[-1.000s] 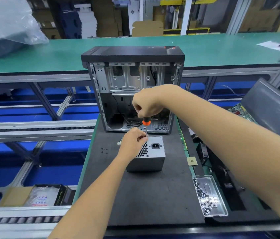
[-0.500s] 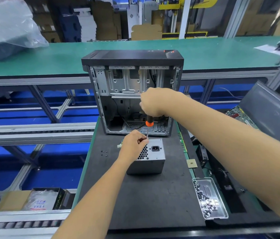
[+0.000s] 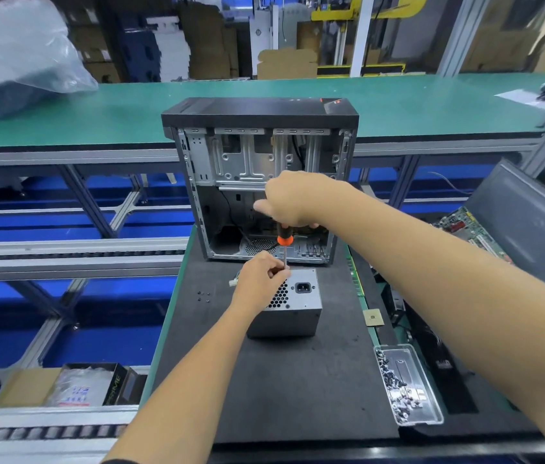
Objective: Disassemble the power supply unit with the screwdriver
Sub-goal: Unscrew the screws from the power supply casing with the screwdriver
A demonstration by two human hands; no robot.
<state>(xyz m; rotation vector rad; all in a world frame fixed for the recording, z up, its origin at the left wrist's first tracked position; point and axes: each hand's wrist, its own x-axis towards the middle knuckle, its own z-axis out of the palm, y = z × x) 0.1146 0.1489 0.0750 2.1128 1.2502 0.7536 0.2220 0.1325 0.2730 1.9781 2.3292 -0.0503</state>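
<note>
Clutching the screwdriver (image 3: 285, 236) upright, right hand (image 3: 293, 199); left hand (image 3: 261, 276) pinching its shaft above the power supply unit (image 3: 293, 304).

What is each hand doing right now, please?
Left hand: pinches the screwdriver shaft near its tip, at the power supply unit top edge.
Right hand: grips the screwdriver handle from above.

Open computer case (image 3: 259, 169) upright on mat; screw tray (image 3: 427, 401) right; loose screws (image 3: 203, 295) left
</note>
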